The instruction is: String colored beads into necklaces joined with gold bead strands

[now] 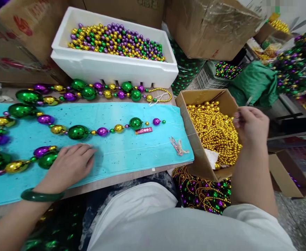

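Note:
My left hand (73,162) is curled over the near end of a strand of big shiny green, gold and purple beads (18,166) on a turquoise cloth (132,153). The beads under its fingers are hidden. From there a thin white string (137,149) runs taut to the right, past the cloth's edge. My right hand (251,123) is raised above the right side of a cardboard box, its fingers pinched on the string. The strand's other end (135,123) lies farther back, with a few smaller beads spaced along its thread.
A white foam box (116,66) of small beads stands behind the cloth, with another bead strand (88,92) before it. Gold bead chains fill the cardboard box (202,139). A small red packet (143,130) and a knotted bit of cord (178,146) lie on the cloth.

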